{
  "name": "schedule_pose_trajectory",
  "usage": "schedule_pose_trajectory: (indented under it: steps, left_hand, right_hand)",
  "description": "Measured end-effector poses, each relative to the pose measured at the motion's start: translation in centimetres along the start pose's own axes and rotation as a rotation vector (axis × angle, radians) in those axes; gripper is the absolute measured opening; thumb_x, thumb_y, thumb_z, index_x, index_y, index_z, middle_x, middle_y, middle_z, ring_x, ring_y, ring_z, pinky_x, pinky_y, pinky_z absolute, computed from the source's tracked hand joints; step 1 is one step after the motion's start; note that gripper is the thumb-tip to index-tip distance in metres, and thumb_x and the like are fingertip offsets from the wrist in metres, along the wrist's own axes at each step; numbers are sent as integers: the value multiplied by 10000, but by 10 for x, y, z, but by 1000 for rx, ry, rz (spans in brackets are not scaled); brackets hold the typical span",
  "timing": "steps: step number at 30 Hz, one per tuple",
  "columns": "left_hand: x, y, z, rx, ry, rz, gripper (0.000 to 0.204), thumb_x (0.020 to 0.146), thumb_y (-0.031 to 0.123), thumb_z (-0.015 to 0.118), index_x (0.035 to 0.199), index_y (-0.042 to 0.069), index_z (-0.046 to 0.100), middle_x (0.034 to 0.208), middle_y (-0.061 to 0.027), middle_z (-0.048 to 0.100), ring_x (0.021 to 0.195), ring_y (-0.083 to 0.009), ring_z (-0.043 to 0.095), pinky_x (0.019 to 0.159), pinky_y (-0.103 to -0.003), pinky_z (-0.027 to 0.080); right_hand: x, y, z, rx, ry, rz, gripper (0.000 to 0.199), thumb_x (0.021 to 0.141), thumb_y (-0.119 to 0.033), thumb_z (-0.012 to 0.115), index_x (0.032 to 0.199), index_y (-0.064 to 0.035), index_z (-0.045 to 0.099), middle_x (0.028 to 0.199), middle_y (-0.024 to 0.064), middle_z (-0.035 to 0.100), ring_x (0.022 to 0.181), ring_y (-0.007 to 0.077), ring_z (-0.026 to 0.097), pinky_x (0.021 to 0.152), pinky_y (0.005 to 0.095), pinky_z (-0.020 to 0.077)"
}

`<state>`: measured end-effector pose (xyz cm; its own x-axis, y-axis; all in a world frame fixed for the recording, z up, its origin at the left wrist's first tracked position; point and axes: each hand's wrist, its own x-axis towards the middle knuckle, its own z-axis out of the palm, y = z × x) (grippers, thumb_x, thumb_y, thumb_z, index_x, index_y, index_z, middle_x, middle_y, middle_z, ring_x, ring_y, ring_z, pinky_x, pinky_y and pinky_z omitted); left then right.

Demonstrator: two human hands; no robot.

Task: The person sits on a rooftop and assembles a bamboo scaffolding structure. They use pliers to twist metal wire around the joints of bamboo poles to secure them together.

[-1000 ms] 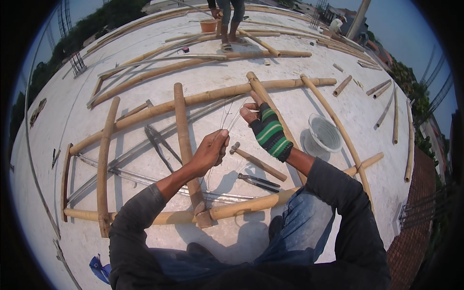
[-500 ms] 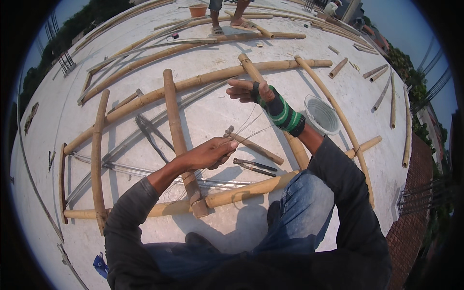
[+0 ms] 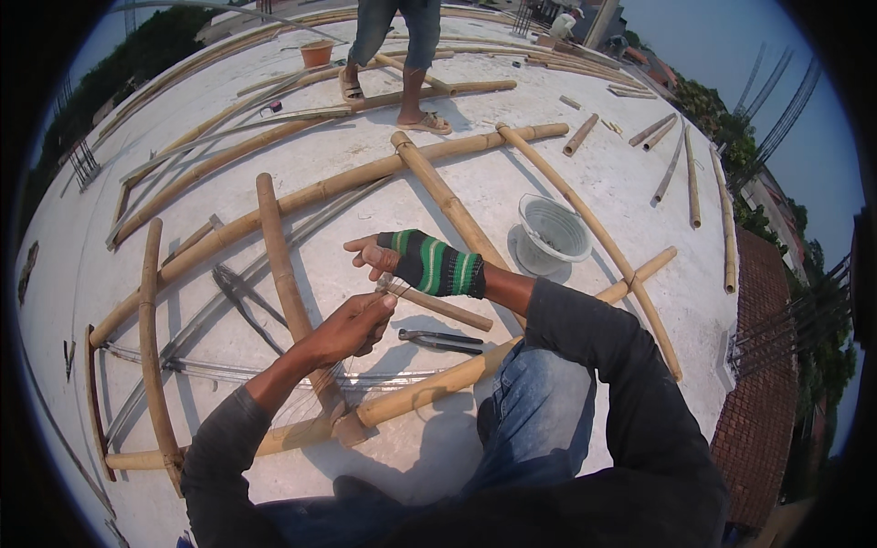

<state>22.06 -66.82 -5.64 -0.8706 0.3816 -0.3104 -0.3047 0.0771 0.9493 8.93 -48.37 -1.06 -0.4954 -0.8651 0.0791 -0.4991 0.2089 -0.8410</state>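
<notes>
My left hand [image 3: 352, 329] is closed in a pinch on thin metal wires [image 3: 399, 290], whose loose ends trail below it over the bamboo frame [image 3: 290, 265]. Just above and to its right is my right hand [image 3: 411, 260], in a black and green striped fingerless glove. Its fingers point left and are apart, close to the wire ends; no firm grip on them shows. Beneath the hands lies a hammer [image 3: 448, 308], its head partly covered. Pincers [image 3: 440, 342] rest nearer to my knee. A long-handled dark cutting tool [image 3: 245, 301] lies left of the upright pole.
A pale bucket [image 3: 554, 233] stands at the right inside the frame. Metal strips [image 3: 228, 370] run under the poles. Another person's legs [image 3: 416, 82] are beyond the frame, near an orange bucket [image 3: 317, 55]. Cut bamboo pieces [image 3: 692, 183] lie far right, near the slab's edge.
My right hand has come down and left toward my left hand, its fingers bending more. The view has shifted right. The other person has stepped, with the legs now farther apart.
</notes>
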Motion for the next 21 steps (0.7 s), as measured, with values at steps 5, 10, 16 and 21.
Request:
schedule_pose_trajectory:
  steps: [5, 10, 16, 21]
  left_hand:
    - [5, 7, -10, -90, 80, -67, 423, 1114, 459, 568, 852, 188, 378, 684, 107, 331, 527, -35, 292, 432, -265, 240]
    - [-1, 14, -12, 228, 142, -118, 397, 953, 113, 774, 821, 158, 402, 757, 86, 460, 591, -25, 429, 462, -249, 327]
    - [-9, 26, -13, 36, 53, -149, 306, 916, 76, 819, 846, 156, 532, 722, 97, 462, 615, -24, 461, 520, -245, 379]
    - [-9, 17, -20, 218, 171, -39, 369, 946, 158, 839, 799, 129, 502, 716, 82, 431, 668, -51, 397, 593, -280, 395]
  right_hand:
    - [-1, -24, -18, -686, 643, -432, 637, 1005, -455, 701, 1503, -73, 587, 1352, 205, 638, 1253, 346, 602, 1111, 489, 462]
    - [-6, -29, 17, -814, 230, -783, 439, 1001, -347, 666, 1372, -112, 669, 1288, 156, 671, 1185, 337, 656, 1044, 487, 514]
    - [-11, -7, 30, -827, 5, -332, 439, 1020, -481, 589, 1084, -72, 733, 876, 158, 744, 778, 377, 741, 676, 478, 568]
    - [-6, -1, 29, -876, 30, -307, 552, 1043, -531, 533, 838, -68, 751, 747, 174, 717, 719, 386, 730, 612, 487, 536]
